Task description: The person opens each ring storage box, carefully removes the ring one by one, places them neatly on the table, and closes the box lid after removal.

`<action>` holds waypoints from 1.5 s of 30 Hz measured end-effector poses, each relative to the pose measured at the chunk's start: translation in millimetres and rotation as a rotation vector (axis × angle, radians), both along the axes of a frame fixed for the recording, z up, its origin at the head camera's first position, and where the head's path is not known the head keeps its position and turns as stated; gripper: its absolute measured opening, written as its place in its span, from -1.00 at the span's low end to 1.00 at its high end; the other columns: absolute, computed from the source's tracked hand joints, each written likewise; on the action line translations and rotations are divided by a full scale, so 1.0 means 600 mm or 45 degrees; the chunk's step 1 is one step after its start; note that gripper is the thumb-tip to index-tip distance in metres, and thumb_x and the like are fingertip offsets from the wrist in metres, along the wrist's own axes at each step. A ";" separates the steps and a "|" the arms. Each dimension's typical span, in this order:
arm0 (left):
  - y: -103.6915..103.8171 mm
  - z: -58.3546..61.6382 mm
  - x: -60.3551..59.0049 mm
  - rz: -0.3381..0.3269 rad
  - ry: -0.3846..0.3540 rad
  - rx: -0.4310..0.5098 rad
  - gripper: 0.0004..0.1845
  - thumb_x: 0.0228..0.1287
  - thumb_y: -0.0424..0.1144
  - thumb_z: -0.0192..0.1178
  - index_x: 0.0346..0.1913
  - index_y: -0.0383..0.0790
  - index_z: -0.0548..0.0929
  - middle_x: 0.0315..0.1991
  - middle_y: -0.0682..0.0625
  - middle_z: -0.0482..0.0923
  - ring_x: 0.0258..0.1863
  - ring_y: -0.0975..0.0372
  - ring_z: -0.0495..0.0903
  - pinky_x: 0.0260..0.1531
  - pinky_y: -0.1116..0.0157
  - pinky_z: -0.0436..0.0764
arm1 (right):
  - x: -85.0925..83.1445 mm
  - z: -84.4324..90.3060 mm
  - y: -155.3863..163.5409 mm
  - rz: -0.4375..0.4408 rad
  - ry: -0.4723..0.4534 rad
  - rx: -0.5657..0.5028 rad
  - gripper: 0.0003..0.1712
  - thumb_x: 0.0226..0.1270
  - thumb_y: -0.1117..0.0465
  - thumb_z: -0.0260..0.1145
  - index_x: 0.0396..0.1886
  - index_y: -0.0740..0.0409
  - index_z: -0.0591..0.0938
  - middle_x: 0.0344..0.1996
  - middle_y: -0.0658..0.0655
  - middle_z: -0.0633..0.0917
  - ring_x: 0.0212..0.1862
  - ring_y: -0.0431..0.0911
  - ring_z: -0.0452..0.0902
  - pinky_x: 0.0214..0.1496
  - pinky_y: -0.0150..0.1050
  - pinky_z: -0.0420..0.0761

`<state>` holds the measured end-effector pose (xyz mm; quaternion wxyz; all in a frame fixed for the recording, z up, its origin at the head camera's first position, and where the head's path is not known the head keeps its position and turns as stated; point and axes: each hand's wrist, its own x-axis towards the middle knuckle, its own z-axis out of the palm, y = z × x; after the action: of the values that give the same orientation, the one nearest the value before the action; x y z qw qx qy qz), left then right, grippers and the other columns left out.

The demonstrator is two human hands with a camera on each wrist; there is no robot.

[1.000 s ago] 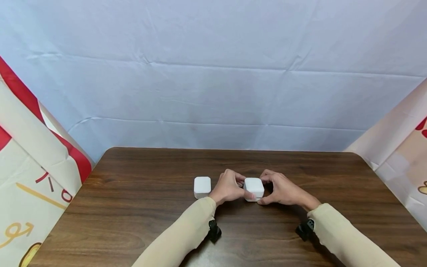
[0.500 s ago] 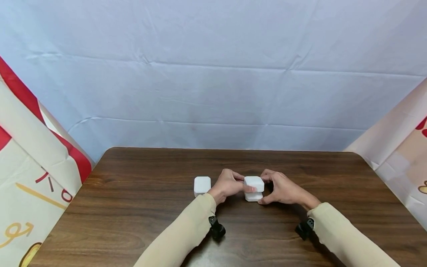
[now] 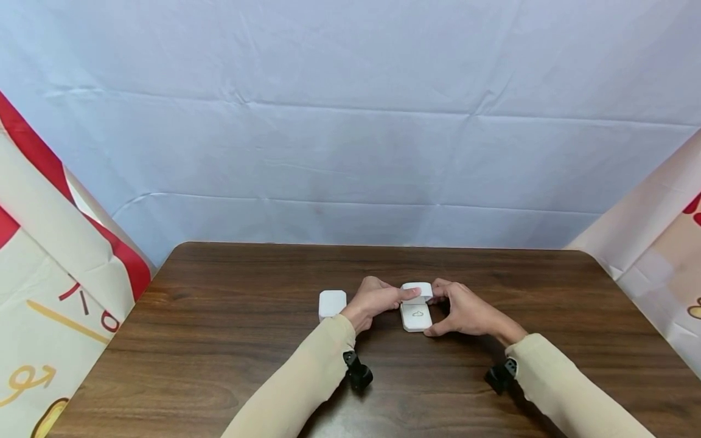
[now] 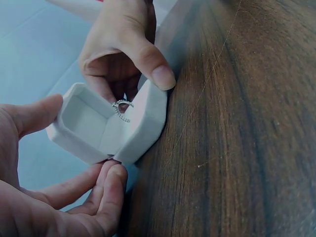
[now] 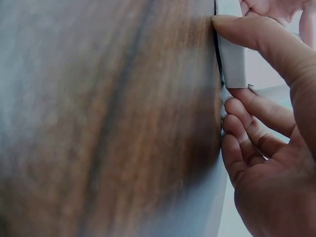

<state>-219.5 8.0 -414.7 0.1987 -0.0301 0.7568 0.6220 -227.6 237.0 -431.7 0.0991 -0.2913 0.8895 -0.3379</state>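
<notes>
A white ring box (image 3: 415,323) stands on the table with its lid (image 4: 84,123) raised. Inside its base sits a silvery ring (image 4: 122,110) set with small stones. My left hand (image 3: 375,302) holds the lid, thumb on its front and fingers behind near the hinge. With thumb and fingers my right hand (image 3: 462,309) grips the base (image 5: 233,59) from the right, the thumb at the front corner. A second white box (image 3: 331,303) is to the left of my left hand, its lid down; my sleeve and wrist hide its lower corner.
The dark wooden table (image 3: 230,340) reaches well beyond both hands. A pale cloth (image 3: 350,134) hangs behind its far edge, and printed cloths hang at the left and right. Each wrist carries a black camera (image 3: 358,372).
My left hand has lifted the ring box's lid up and back, so the inside and ring now show. My right hand has kept its hold on the base.
</notes>
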 end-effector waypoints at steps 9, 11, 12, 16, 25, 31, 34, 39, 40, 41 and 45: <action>-0.001 0.008 0.013 0.022 0.128 -0.139 -0.52 0.14 0.11 0.50 -0.22 -0.30 0.78 -0.11 -0.02 0.64 -0.08 0.14 0.60 -0.06 0.16 0.58 | -0.001 -0.002 0.001 -0.002 -0.010 -0.018 -0.44 -0.07 0.03 0.71 -0.07 0.13 0.73 -0.16 -0.02 0.57 -0.06 -0.09 0.57 0.02 -0.20 0.59; -0.002 0.012 0.019 0.027 0.194 -0.169 -0.48 0.14 0.11 0.49 -0.13 -0.32 0.76 -0.10 -0.03 0.65 -0.08 0.15 0.62 -0.10 0.17 0.61 | -0.001 -0.002 0.001 0.000 -0.012 -0.028 -0.46 -0.07 0.04 0.71 -0.08 0.13 0.73 -0.16 -0.02 0.57 -0.06 -0.10 0.57 0.02 -0.20 0.59; -0.003 0.014 0.021 0.024 0.226 -0.183 -0.46 0.15 0.10 0.50 -0.09 -0.34 0.75 -0.12 -0.03 0.67 -0.11 0.16 0.64 -0.12 0.19 0.62 | -0.001 -0.002 0.001 0.001 -0.013 -0.031 -0.47 -0.07 0.05 0.70 -0.09 0.12 0.74 -0.17 -0.02 0.57 -0.07 -0.10 0.56 0.02 -0.21 0.59; -0.009 0.018 0.030 0.014 0.352 -0.254 -0.49 0.14 0.03 0.52 -0.06 -0.36 0.75 -0.27 0.02 0.70 -0.27 0.27 0.64 -0.25 0.28 0.63 | -0.002 -0.003 0.000 0.003 -0.015 -0.035 -0.51 -0.07 0.04 0.70 -0.14 0.09 0.74 -0.18 -0.01 0.57 -0.09 -0.09 0.54 0.00 -0.21 0.57; -0.011 0.013 0.052 -0.074 0.646 -0.400 -0.86 0.15 -0.25 0.49 -0.31 -0.26 0.81 -0.50 0.14 0.67 -0.51 0.42 0.59 -0.40 0.41 0.58 | -0.001 -0.003 -0.001 0.004 -0.013 -0.034 -0.54 -0.07 0.03 0.70 -0.18 0.07 0.73 -0.21 0.02 0.56 -0.12 -0.08 0.51 -0.03 -0.24 0.54; 0.000 -0.001 0.056 -0.134 0.707 -0.468 -0.97 0.13 -0.32 0.46 -0.39 -0.19 0.80 -0.55 0.19 0.64 -0.54 0.46 0.55 -0.42 0.44 0.55 | 0.000 -0.002 -0.002 -0.003 -0.008 -0.025 -0.57 -0.07 0.03 0.70 -0.22 0.05 0.73 -0.23 0.03 0.56 -0.13 -0.10 0.52 -0.05 -0.25 0.54; 0.005 -0.007 0.055 -0.137 0.723 -0.475 -0.96 0.13 -0.36 0.45 -0.42 -0.17 0.79 -0.57 0.19 0.63 -0.55 0.48 0.54 -0.44 0.45 0.54 | 0.000 -0.002 -0.002 -0.002 -0.016 -0.029 -0.57 -0.06 0.03 0.70 -0.21 0.05 0.73 -0.21 0.03 0.56 -0.12 -0.09 0.52 -0.04 -0.24 0.55; 0.013 -0.013 0.051 -0.134 0.756 -0.475 -0.93 0.12 -0.40 0.41 -0.46 -0.17 0.78 -0.59 0.19 0.62 -0.57 0.48 0.52 -0.43 0.45 0.53 | 0.000 -0.002 -0.001 0.002 -0.022 -0.036 -0.55 -0.05 0.03 0.70 -0.19 0.06 0.73 -0.19 0.02 0.56 -0.09 -0.08 0.53 -0.01 -0.22 0.56; 0.014 -0.014 0.050 -0.130 0.757 -0.478 -0.92 0.12 -0.40 0.40 -0.46 -0.17 0.78 -0.59 0.19 0.62 -0.57 0.48 0.52 -0.42 0.44 0.53 | 0.000 -0.003 -0.001 0.003 -0.021 -0.035 -0.55 -0.05 0.02 0.70 -0.18 0.06 0.73 -0.18 0.01 0.56 -0.09 -0.08 0.53 -0.01 -0.22 0.56; 0.015 -0.014 0.050 -0.122 0.759 -0.481 -0.91 0.11 -0.40 0.40 -0.47 -0.17 0.78 -0.60 0.20 0.61 -0.57 0.48 0.52 -0.41 0.43 0.53 | 0.000 -0.003 -0.002 0.005 -0.020 -0.033 -0.54 -0.05 0.02 0.70 -0.18 0.06 0.73 -0.17 0.01 0.56 -0.08 -0.08 0.53 0.00 -0.22 0.56; 0.019 -0.018 0.047 -0.110 0.762 -0.507 -0.89 0.12 -0.40 0.40 -0.49 -0.14 0.77 -0.61 0.22 0.60 -0.57 0.49 0.51 -0.35 0.40 0.52 | -0.001 -0.005 -0.002 0.006 -0.017 -0.030 -0.54 -0.05 0.01 0.70 -0.17 0.06 0.73 -0.18 0.01 0.56 -0.08 -0.09 0.52 0.00 -0.23 0.56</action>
<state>-191.5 19.4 -425.3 -0.0152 0.1472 0.8883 0.4348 -228.4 235.6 -434.7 0.1025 -0.2924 0.8840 -0.3502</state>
